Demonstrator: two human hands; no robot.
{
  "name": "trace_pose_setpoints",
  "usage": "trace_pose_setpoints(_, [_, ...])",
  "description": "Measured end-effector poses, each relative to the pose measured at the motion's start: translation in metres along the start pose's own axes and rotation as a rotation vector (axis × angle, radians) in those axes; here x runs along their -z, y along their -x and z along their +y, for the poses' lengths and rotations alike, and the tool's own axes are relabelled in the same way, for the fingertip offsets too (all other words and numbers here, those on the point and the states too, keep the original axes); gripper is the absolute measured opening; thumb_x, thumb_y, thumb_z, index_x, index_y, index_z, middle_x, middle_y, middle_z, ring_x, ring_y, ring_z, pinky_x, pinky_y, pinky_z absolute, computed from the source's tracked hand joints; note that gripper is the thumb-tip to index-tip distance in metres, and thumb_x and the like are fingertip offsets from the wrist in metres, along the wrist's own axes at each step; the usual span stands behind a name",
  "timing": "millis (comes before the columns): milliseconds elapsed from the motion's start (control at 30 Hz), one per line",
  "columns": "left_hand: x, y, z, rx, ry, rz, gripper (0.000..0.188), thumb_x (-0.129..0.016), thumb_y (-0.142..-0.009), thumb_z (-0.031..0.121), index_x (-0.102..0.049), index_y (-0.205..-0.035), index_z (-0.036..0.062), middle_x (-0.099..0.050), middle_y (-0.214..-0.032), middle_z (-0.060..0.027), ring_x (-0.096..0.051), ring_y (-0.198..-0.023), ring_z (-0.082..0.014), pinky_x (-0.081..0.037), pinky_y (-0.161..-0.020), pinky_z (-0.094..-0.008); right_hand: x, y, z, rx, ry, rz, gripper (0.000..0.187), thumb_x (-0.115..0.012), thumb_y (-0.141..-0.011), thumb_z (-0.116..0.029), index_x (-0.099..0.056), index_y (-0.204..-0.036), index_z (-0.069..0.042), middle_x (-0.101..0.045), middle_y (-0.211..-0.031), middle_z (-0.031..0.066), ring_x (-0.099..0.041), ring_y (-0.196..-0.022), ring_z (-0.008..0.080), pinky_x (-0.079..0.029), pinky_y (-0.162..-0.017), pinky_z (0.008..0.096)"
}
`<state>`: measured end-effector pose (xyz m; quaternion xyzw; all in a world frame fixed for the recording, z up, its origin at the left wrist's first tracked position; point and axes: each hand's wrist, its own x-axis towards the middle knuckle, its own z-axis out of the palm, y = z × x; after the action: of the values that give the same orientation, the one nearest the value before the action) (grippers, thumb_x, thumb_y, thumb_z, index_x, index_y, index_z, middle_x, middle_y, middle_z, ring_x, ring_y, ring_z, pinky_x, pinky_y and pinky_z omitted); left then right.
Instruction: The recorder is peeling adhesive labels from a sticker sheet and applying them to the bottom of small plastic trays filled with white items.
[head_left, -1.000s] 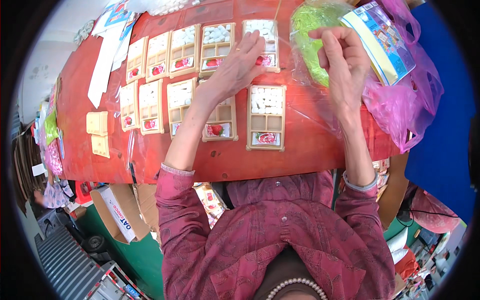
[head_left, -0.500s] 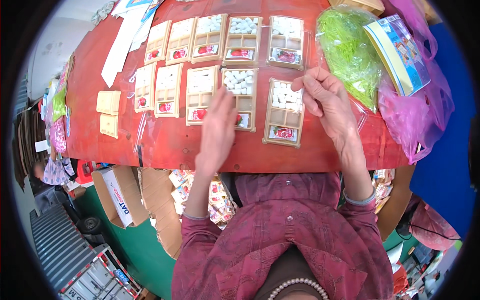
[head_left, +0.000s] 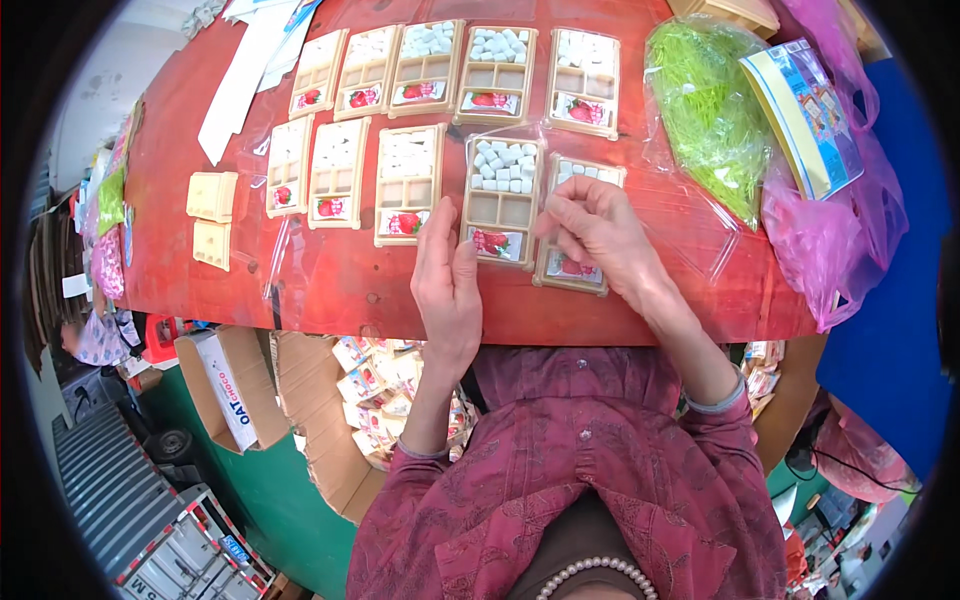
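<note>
My left hand (head_left: 447, 285) rests with its fingers stretched out, just left of a beige compartment tray (head_left: 505, 207). White cubes fill that tray's far section, the middle sections look empty, and a strawberry-printed packet (head_left: 496, 243) lies in its near section. A clear plastic edge shows around its far end. My right hand (head_left: 600, 235) has its fingers curled into a pinch over the tray's right side; whatever they hold I cannot make out. This hand partly covers a similar tray (head_left: 575, 280) at the right, with a packet in its near section.
Several more filled trays (head_left: 408, 180) stand in two rows on the red table (head_left: 330, 285). Two small beige pieces (head_left: 212, 220) lie at the left. A bag of green shreds (head_left: 705, 110), a blue-and-yellow printed card (head_left: 808, 125) and a pink plastic bag (head_left: 830, 250) lie right; below sits an open carton (head_left: 325, 440) of packets.
My right hand has come left and down, from the rightmost tray's far end to beside its neighbour. My left hand has moved slightly right and down. The tray between them has shifted right.
</note>
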<state>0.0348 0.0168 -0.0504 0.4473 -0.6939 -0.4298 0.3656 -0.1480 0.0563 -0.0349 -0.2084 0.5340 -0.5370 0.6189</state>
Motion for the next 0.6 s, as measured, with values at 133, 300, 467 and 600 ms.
trace_pose_setpoints(133, [-0.011,-0.003,-0.003,-0.087,-0.066,-0.032,0.043,-0.057,-0.09,0.008,-0.045,-0.128,-0.0074,-0.047,-0.131,-0.0252,-0.046,-0.123,-0.0374,-0.039,-0.099,-0.0407,-0.008,-0.008,0.007,0.015,0.135,0.054,0.014,-0.052,-0.094,-0.014,-0.054,-0.088,-0.002,-0.063,-0.067,0.0072,-0.048,-0.045,0.005,-0.034,-0.039,0.0191])
trace_pose_setpoints(300, [-0.019,-0.003,-0.003,-0.17,-0.32,-0.11,0.047,-0.061,-0.085,0.004,-0.045,-0.128,-0.0066,-0.038,-0.138,-0.0252,-0.04,-0.127,-0.0371,-0.037,-0.101,-0.0394,-0.014,-0.006,0.018,0.282,0.814,0.2,0.016,-0.052,-0.093,-0.011,-0.051,-0.091,0.005,-0.061,-0.06,0.0106,-0.056,-0.044,0.0147,-0.041,-0.038,0.0287])
trace_pose_setpoints(467, [-0.022,-0.004,-0.007,-0.187,-0.39,-0.153,0.049,-0.061,-0.084,0.003,-0.044,-0.128,-0.0072,-0.032,-0.142,-0.0266,-0.034,-0.13,-0.0404,-0.034,-0.104,-0.041,-0.023,0.003,0.017,0.361,1.085,0.259,0.014,-0.053,-0.091,-0.011,-0.051,-0.092,0.003,-0.057,-0.057,0.0174,-0.059,-0.05,0.0308,-0.045,-0.045,0.0395])
trace_pose_setpoints(600, [-0.024,-0.006,-0.005,-0.247,-0.528,-0.243,0.061,-0.063,-0.082,0.005,-0.036,-0.135,-0.0064,-0.021,-0.148,-0.0252,-0.019,-0.138,-0.0403,-0.026,-0.109,-0.0473,-0.027,0.012,0.01,0.45,1.203,0.22,0.011,-0.054,-0.09,-0.012,-0.053,-0.091,-0.001,-0.056,-0.062,0.02,-0.058,-0.058,0.0374,-0.046,-0.052,0.0432])
